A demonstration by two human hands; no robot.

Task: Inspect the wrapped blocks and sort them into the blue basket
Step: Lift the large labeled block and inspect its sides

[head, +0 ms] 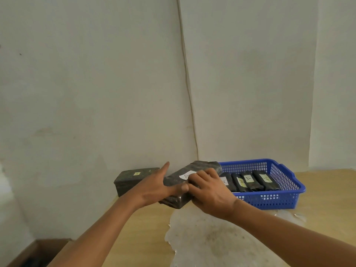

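Between the two hands, near the back of the bench (317, 191), you are holding a dark wrapped block (194, 177) tilted, its far end raised toward the wall and its near corner low over the wood. Your left hand (154, 186) is lying along the block's left side, thumb pressing on its top face and index finger pointing up and away, so this grip is partly closed on the block. Your right hand (207, 189) is resting over the block's right side with fingers curled onto the top, fingertips touching a white label (185, 175) marked with a handwritten letter; this grip is also holding the block.

Just right of the block, the blue basket (285, 197) is sitting on the bench against the wall. Four wrapped blocks (250, 181) are lying side by side inside it, each showing a pale label with a letter; the leftmost one is partly hidden behind your right hand. Left of the held block, another wrapped block (131, 179) is lying flat at the bench's back left corner, a small yellowish label on top, and your left hand is covering part of it.

A pale worn patch (210, 234) is spreading across the bench top below your right wrist. Low at the left, a brown cardboard box (36, 253) is showing beside the bench
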